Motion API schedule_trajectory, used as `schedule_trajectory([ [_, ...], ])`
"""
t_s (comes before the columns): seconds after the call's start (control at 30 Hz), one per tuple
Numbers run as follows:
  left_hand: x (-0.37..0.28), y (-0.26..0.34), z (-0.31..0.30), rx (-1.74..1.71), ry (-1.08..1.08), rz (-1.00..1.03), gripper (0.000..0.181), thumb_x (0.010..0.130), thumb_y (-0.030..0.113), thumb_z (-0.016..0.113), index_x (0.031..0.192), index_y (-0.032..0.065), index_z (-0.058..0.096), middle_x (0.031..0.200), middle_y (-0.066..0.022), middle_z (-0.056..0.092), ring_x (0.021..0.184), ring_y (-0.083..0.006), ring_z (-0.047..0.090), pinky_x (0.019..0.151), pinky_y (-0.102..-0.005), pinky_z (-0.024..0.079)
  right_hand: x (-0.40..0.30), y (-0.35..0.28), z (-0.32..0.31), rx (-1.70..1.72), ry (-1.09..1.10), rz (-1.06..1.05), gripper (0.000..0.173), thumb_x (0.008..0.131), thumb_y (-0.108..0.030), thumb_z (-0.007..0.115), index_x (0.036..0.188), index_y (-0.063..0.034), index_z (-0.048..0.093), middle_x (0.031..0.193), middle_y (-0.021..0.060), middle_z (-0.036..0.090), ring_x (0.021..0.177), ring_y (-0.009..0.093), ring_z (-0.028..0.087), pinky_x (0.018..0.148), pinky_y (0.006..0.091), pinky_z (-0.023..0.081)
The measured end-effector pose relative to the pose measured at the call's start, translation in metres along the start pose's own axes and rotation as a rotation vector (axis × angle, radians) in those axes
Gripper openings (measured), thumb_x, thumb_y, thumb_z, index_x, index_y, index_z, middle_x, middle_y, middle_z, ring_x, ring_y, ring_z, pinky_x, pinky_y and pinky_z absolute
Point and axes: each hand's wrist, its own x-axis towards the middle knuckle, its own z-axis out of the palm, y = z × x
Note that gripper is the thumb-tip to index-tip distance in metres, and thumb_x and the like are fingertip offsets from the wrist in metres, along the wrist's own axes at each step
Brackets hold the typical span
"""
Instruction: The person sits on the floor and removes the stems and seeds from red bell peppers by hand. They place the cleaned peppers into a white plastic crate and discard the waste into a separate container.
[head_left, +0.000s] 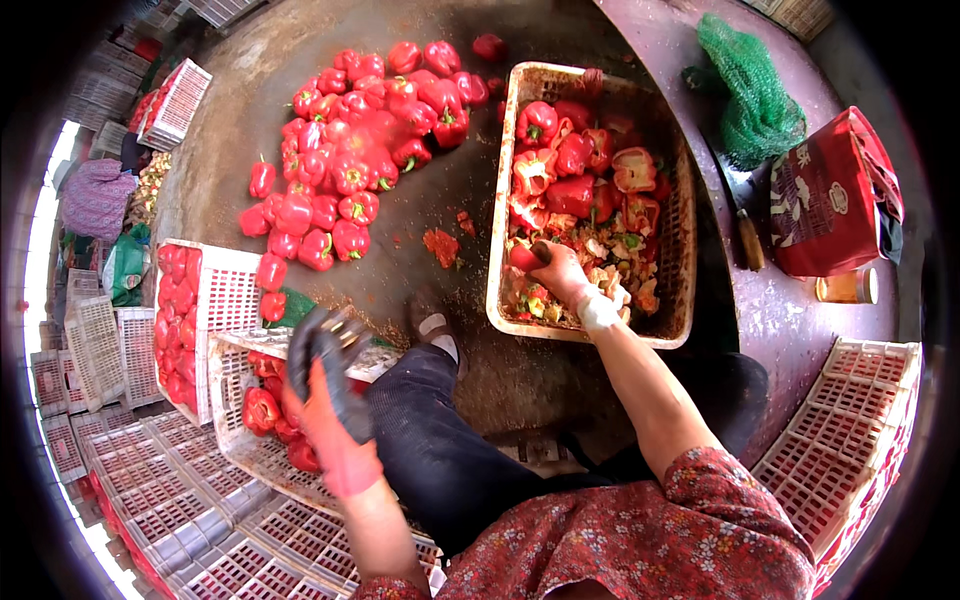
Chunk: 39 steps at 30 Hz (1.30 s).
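Note:
My right hand (561, 276), with a pale band at the wrist, reaches into a dirty white plastic crate (496, 225) of red bell peppers (571, 193), cut peppers and cores. Its fingers are closed around a small red and dark thing that I cannot identify surely. My left hand (330, 382), in a dark-coated glove with an orange-red cuff, is blurred by motion above my left thigh; whether it holds something cannot be told. Beside that hand a second crate (225, 405) contains red peppers (260, 411). A large heap of whole red peppers (352, 150) lies on the floor ahead.
Pepper scraps (441, 247) lie on the floor. At right, a surface bears a green mesh bag (757, 97), a long knife (748, 238), a red bag (825, 202) and a jar (847, 286). Stacked crates (840, 442) flank me; an upright pepper crate (232, 289) stands left.

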Motion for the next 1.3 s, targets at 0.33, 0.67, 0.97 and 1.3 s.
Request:
schedule_trajectory([
  [0.33,0.023,-0.071,0.133,-0.787,-0.716,-0.673,0.046,0.088,0.042,0.057,0.117,0.0062,0.055,0.108,-0.0088,0.061,0.104,-0.0242,0.058,0.091,-0.0416,0.048,-0.088,-0.202,-0.086,-0.26,-0.064,-0.886,0.032,0.063,0.003,0.069,0.092,-0.0086,0.063,0.105,0.0072,0.064,0.11,0.028,0.057,0.094,0.0421,0.043],
  [0.67,-0.004,-0.063,0.158,-0.69,-0.775,-0.593,0.075,0.092,0.065,0.043,0.134,0.0025,0.046,0.121,-0.0147,0.059,0.107,-0.0266,0.061,0.092,-0.0392,0.052,-0.111,-0.192,-0.113,0.341,-0.355,-0.193,0.032,0.083,-0.003,0.065,0.114,0.0035,0.063,0.105,0.0078,0.068,0.098,0.01,0.06,0.091,0.0274,0.047],
  [0.97,-0.004,-0.104,0.168,-0.386,-0.818,-0.523,0.049,0.093,0.036,0.057,0.129,0.0036,0.051,0.119,-0.013,0.061,0.105,-0.0236,0.062,0.089,-0.0382,0.053,-0.104,-0.144,-0.106,0.503,-0.478,0.162,0.019,0.083,-0.01,0.072,0.097,0.0007,0.066,0.078,-0.0038,0.064,0.071,0.005,0.059,0.062,0.0219,0.047],
  [1.3,-0.009,-0.088,0.162,-0.686,-0.724,-1.006,0.035,0.09,0.023,0.061,0.119,0.0034,0.058,0.111,-0.0113,0.064,0.102,-0.0237,0.063,0.085,-0.0369,0.055,-0.104,-0.147,-0.099,0.479,-0.558,0.163,0.017,0.082,-0.013,0.074,0.091,-0.0006,0.066,0.076,-0.0013,0.064,0.066,0.007,0.058,0.059,0.0231,0.048],
])
